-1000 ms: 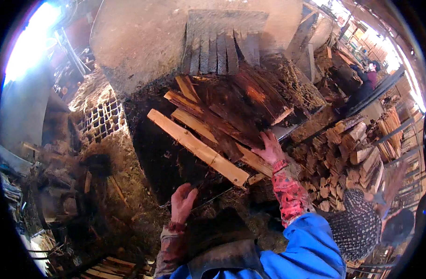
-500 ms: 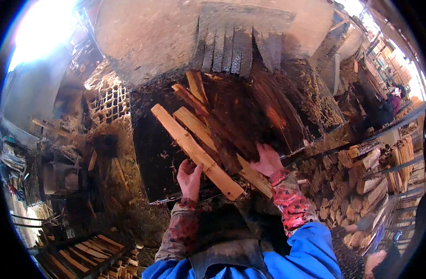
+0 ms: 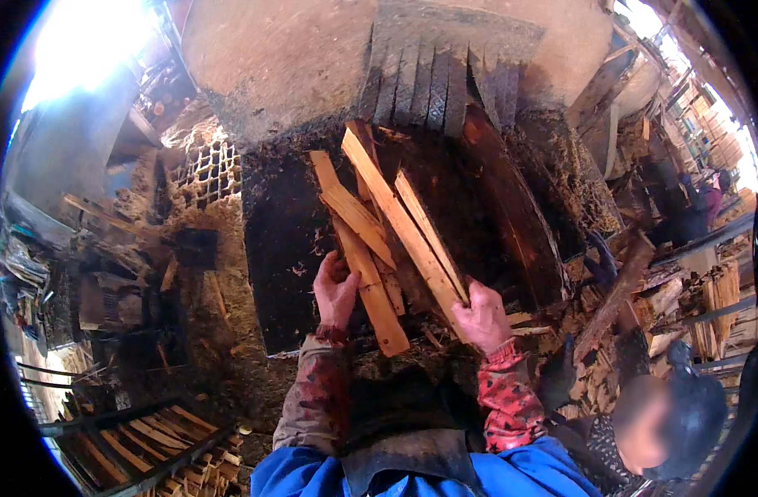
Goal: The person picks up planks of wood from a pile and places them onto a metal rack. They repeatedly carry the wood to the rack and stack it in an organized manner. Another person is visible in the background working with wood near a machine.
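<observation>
Several rough wooden slats lie loosely crossed over a dark bed in front of me. My right hand (image 3: pixel 482 319) grips the near end of a long pale slat (image 3: pixel 399 215), whose far end points away and to the left. Beside it, a thinner slat (image 3: pixel 428 234) meets the same hand. At the left edge of the pile my left hand (image 3: pixel 337 296) has its fingers curled and its thumb against an orange-brown slat (image 3: pixel 369 290). A short slat (image 3: pixel 356 217) lies across that one. Farther right on the bed rests a wide dark bark-edged slab (image 3: pixel 515 211).
Dark hanging flaps (image 3: pixel 424 87) border the bed's far side. At lower right a person in a dark cap (image 3: pixel 693 414) is close by, with a dark-gloved hand near a rough slab (image 3: pixel 619 290). Split wood (image 3: pixel 718 290) is stacked to the right; a slatted metal rack (image 3: pixel 139 443) stands lower left.
The slats have spread and shifted; my right hand has closed on the long pale one. The wide slab shows more clearly. The person at right has moved in with a slab.
</observation>
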